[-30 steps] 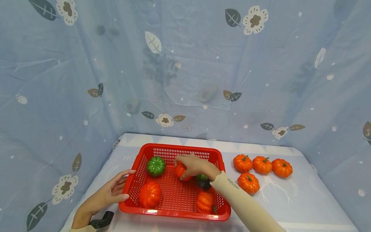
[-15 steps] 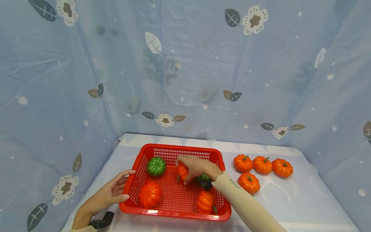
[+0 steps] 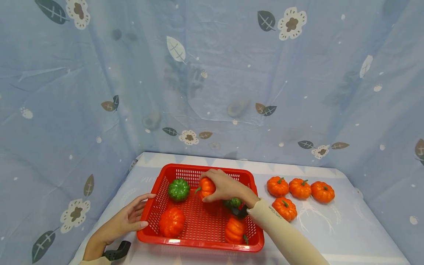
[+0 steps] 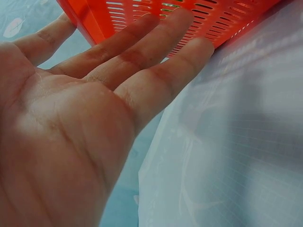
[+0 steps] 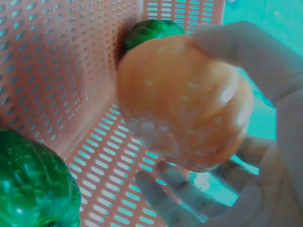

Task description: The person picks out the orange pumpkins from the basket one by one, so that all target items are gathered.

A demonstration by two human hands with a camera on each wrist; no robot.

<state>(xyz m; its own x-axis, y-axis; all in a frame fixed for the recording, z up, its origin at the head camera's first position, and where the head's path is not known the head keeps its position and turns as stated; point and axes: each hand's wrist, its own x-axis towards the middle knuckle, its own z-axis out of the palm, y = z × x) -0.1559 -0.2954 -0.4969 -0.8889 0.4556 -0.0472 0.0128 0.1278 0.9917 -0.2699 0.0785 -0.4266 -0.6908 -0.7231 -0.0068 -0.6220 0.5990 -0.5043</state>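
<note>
My right hand [image 3: 225,187] grips a small orange pumpkin [image 3: 207,188] by its sides, inside the red basket [image 3: 198,241]. The pumpkin is tilted, its green stem pointing left. Seen from the right wrist, that pumpkin [image 5: 184,99] is between thumb and fingers, raised off the slotted floor. My left hand [image 3: 124,220] touches the basket's left rim, its fingers fairly straight along the outer wall; the left wrist view shows the palm [image 4: 61,123] holding nothing. Also in the basket are a green pumpkin [image 3: 179,190], a partly hidden green one [image 3: 233,202], and orange pumpkins at front left [image 3: 172,222] and front right [image 3: 234,231].
On the white table [image 3: 331,235], right of the basket, several orange pumpkins stand: three in a back row [image 3: 299,188] and one in front [image 3: 284,209]. A blue patterned curtain [image 3: 212,92] encloses the table at the back and sides.
My right hand has raised the orange pumpkin a little and turned it, so its stem now shows on the left. The left hand and the other pumpkins stay where they were.
</note>
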